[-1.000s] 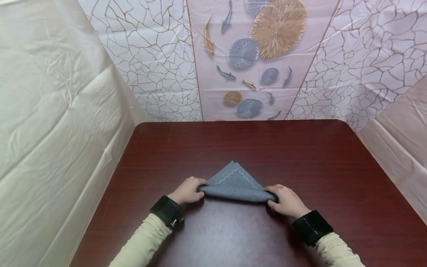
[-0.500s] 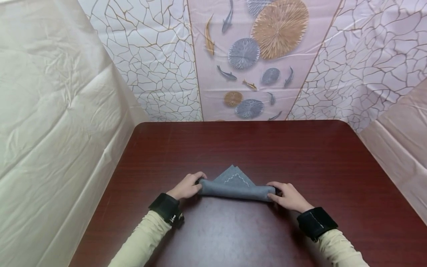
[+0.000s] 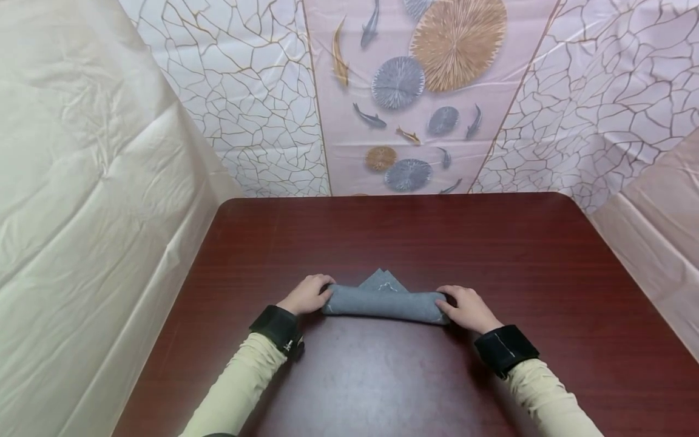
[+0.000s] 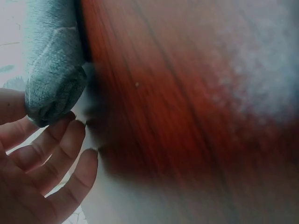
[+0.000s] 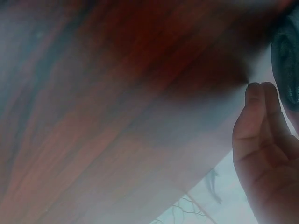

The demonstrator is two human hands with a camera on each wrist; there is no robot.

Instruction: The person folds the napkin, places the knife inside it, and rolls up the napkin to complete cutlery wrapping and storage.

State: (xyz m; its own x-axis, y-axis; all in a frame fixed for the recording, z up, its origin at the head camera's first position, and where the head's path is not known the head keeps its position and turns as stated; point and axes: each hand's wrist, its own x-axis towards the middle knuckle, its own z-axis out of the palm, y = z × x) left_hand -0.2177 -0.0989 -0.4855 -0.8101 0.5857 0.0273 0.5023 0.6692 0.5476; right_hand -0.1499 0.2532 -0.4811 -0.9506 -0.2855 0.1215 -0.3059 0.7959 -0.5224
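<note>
A grey cloth [image 3: 384, 303] lies on the table, rolled into a thick tube with a small pointed corner, edged by a pale wavy line, sticking out at the far side. My left hand [image 3: 306, 295] grips the roll's left end, and my right hand [image 3: 469, 310] grips its right end. In the left wrist view, the spiral end of the cloth [image 4: 53, 65] sits between the thumb and fingers of the left hand [image 4: 49, 163]. The right wrist view catches only part of the cloth's end [image 5: 287, 65], beside the fingers of the right hand [image 5: 261, 140].
The dark red-brown wooden table [image 3: 382, 237] has rounded far corners. A patterned curtain [image 3: 273, 121] hangs behind it. Pale fabric sheets [image 3: 109, 212] stand along the left and right sides. Black bands [image 3: 275, 331] wrap both wrists.
Both hands have rolled the cloth farther away from me. The tube has grown thicker, and less of the pointed corner shows beyond it.
</note>
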